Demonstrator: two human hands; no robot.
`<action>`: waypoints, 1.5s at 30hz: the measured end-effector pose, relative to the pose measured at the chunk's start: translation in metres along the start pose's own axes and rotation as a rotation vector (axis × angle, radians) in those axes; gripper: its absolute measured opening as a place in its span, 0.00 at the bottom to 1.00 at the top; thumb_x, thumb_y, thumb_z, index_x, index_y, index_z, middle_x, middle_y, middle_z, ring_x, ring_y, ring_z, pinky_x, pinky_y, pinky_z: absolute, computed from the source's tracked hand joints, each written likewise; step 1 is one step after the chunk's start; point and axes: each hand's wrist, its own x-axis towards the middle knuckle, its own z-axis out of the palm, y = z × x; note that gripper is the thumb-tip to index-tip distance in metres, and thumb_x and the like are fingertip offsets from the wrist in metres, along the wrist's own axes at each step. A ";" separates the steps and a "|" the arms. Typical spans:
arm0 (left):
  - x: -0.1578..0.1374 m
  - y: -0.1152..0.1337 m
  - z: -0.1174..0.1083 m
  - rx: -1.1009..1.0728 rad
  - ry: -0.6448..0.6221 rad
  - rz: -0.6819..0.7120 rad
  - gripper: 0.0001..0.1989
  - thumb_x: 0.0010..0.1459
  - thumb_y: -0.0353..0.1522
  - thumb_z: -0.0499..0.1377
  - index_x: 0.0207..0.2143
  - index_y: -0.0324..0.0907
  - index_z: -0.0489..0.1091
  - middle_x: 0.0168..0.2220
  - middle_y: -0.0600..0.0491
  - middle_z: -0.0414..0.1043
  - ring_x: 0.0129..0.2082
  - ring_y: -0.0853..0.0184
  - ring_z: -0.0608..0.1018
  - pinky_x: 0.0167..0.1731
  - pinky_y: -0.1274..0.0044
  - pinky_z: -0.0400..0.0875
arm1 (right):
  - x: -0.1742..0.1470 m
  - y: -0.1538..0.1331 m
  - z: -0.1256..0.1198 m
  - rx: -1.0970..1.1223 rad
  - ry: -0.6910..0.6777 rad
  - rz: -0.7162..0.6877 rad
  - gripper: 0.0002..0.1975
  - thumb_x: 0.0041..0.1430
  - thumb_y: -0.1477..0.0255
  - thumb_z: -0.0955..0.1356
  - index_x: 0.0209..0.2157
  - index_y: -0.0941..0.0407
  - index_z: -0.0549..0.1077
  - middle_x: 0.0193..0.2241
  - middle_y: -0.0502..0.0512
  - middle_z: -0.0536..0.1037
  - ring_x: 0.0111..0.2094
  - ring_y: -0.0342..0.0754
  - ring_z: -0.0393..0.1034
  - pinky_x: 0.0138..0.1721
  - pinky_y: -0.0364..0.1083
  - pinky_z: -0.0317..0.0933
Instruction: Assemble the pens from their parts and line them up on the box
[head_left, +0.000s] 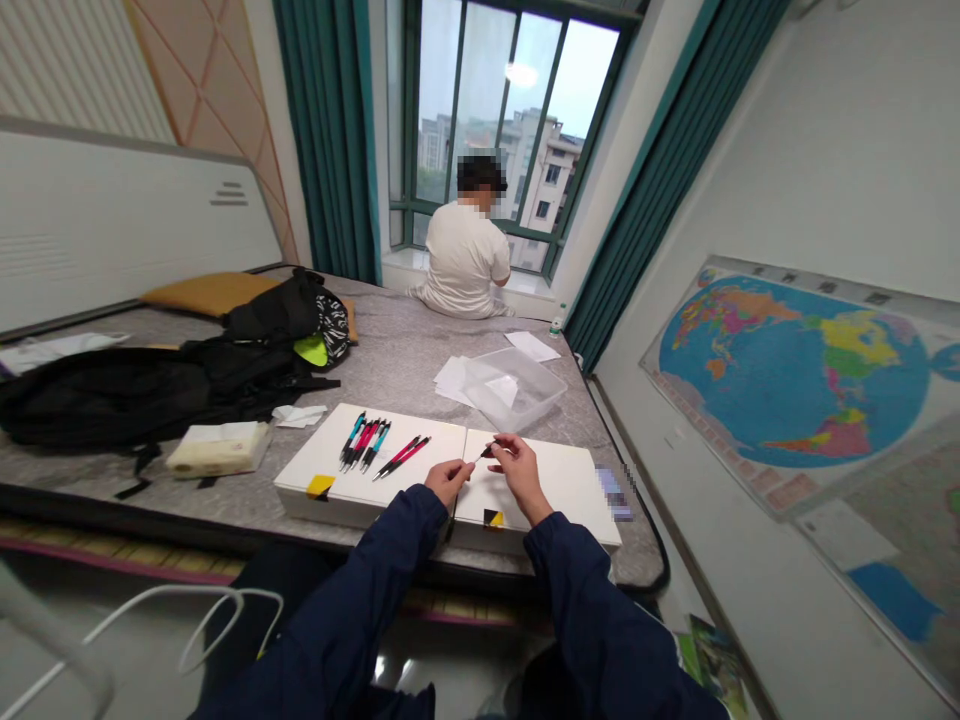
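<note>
My left hand (450,482) and my right hand (519,474) meet above two white boxes set side by side, the left box (427,430) and the right box (574,485). Pinched in my right fingers is a small slim dark piece (487,452), perhaps part of a pen. My left thumb and fingers are closed close to its lower end; what they grip is too small to make out. Several red-and-black and blue-and-black pens (366,442) lie on the left box. Nearer my left hand are two red-and-black pens (403,457).
Behind the boxes sit a clear plastic bin (517,385) and white papers (454,380). A tissue pack (217,450) and a black backpack (150,385) lie left on the grey bed (390,350). A pixelated item (615,492) is at right. A person (466,255) sits by the window.
</note>
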 end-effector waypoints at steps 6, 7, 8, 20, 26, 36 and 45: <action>-0.001 0.005 -0.001 0.013 -0.017 -0.010 0.24 0.55 0.49 0.54 0.21 0.38 0.68 0.14 0.60 0.54 0.18 0.73 0.58 0.22 0.79 0.52 | 0.026 -0.007 -0.063 -0.131 0.155 0.040 0.20 0.49 0.60 0.71 0.41 0.58 0.72 0.32 0.56 0.79 0.32 0.48 0.75 0.26 0.42 0.68; -0.001 0.005 -0.001 0.013 -0.016 -0.009 0.23 0.55 0.49 0.54 0.21 0.38 0.68 0.14 0.60 0.54 0.18 0.73 0.58 0.22 0.78 0.52 | 0.030 -0.004 -0.075 -0.215 0.160 0.094 0.19 0.49 0.62 0.71 0.40 0.58 0.73 0.31 0.56 0.79 0.30 0.47 0.75 0.25 0.42 0.67; -0.001 0.005 -0.001 0.011 -0.013 -0.008 0.23 0.55 0.49 0.54 0.21 0.38 0.68 0.14 0.60 0.54 0.18 0.73 0.58 0.22 0.78 0.52 | 0.033 0.000 -0.085 -0.314 0.155 0.150 0.17 0.49 0.64 0.70 0.39 0.59 0.74 0.30 0.57 0.79 0.28 0.47 0.74 0.24 0.41 0.66; 0.002 -0.002 -0.002 -0.011 0.004 0.010 0.22 0.56 0.48 0.53 0.23 0.39 0.69 0.14 0.60 0.55 0.17 0.73 0.59 0.20 0.79 0.52 | 0.046 0.047 -0.100 -0.923 0.038 0.255 0.06 0.43 0.75 0.71 0.28 0.60 0.79 0.17 0.54 0.75 0.19 0.45 0.69 0.25 0.41 0.59; 0.001 -0.004 -0.002 -0.073 0.018 0.000 0.22 0.55 0.49 0.54 0.23 0.40 0.69 0.13 0.60 0.55 0.14 0.74 0.58 0.18 0.80 0.52 | 0.044 0.050 -0.105 -0.931 0.052 0.190 0.08 0.49 0.70 0.69 0.30 0.59 0.78 0.19 0.56 0.76 0.21 0.46 0.69 0.27 0.42 0.58; -0.002 0.001 -0.002 -0.065 0.002 0.002 0.18 0.55 0.45 0.56 0.27 0.39 0.72 0.13 0.60 0.59 0.15 0.73 0.62 0.19 0.80 0.56 | -0.004 0.060 -0.085 -0.499 0.240 -0.031 0.18 0.55 0.59 0.64 0.34 0.60 0.75 0.24 0.56 0.77 0.25 0.48 0.70 0.27 0.43 0.62; -0.001 -0.005 -0.002 -0.027 -0.221 0.054 0.21 0.57 0.47 0.55 0.33 0.37 0.75 0.17 0.57 0.66 0.18 0.72 0.67 0.25 0.79 0.62 | -0.038 0.052 -0.003 -0.073 -0.068 0.094 0.22 0.50 0.55 0.71 0.38 0.59 0.76 0.22 0.50 0.75 0.16 0.40 0.62 0.17 0.40 0.58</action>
